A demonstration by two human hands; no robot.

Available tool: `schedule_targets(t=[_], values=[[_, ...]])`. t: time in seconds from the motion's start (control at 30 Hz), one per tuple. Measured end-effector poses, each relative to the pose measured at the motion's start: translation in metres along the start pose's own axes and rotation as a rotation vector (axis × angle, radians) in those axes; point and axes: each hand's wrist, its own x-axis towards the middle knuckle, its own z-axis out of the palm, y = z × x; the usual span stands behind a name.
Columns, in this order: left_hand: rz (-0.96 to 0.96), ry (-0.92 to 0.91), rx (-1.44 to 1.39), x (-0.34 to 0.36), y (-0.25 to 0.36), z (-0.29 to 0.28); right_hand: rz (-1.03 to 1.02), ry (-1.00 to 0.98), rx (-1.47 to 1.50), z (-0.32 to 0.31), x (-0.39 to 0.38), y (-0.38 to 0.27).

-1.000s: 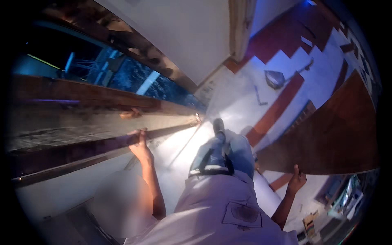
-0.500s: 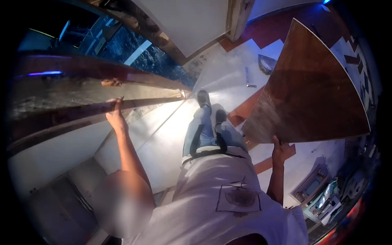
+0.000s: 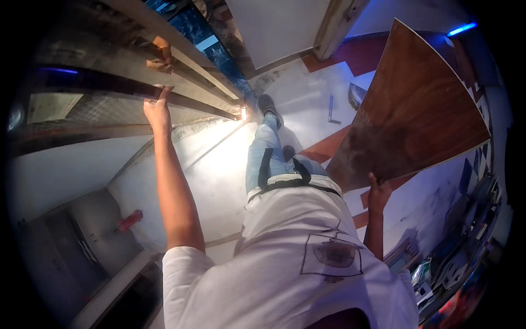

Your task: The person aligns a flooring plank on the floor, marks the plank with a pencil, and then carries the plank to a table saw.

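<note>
My left hand (image 3: 158, 109) is closed around the dark edge of a tall door or framed panel (image 3: 109, 85) on the left. Its shiny face shows an orange-brown, hand-shaped patch that looks like a reflection. At the right, my right hand (image 3: 378, 194) grips the lower edge of a large brown wood-grain board (image 3: 419, 109), thumb on the near face and fingers mostly hidden behind. The board has a thin pale rim and stands tilted beside my legs, its wide part away from me.
Bright light falls on the pale floor (image 3: 211, 189) by the door's foot. Ahead lie an L-shaped metal square (image 3: 331, 109) and reddish-brown floor pieces (image 3: 326, 143). A white wall (image 3: 268, 30) and door frame stand beyond. Cluttered shelves (image 3: 460, 257) line the right; grey cabinets (image 3: 98, 219) stand lower left.
My left foot has stepped forward and my left arm is straighter. The door now shows at a different angle, with more of its face visible. The board remains in my right hand, slightly shifted.
</note>
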Motion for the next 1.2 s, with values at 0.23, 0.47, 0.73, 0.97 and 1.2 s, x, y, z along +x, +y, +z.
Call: schedule_targets(t=[0.23, 0.47, 0.73, 0.97, 1.2], values=[[0.014, 0.042, 0.01, 0.011, -0.016, -0.001, 0.116, -0.068, 0.025, 0.009, -0.022, 0.005], [0.049, 0.067, -0.011, 0.02, -0.021, 0.014, -0.111, 0.198, 0.114, 0.024, -0.045, 0.012], [0.063, 0.081, 0.006, 0.029, -0.03, 0.015, 0.05, 0.082, -0.091, 0.015, -0.047, 0.03], [0.055, 0.157, 0.051, 0.028, -0.016, 0.022, 0.067, 0.021, -0.012, 0.026, -0.039, -0.003], [-0.027, 0.251, 0.128, 0.007, 0.005, 0.028, 0.08, -0.014, -0.082, 0.027, -0.018, 0.006]])
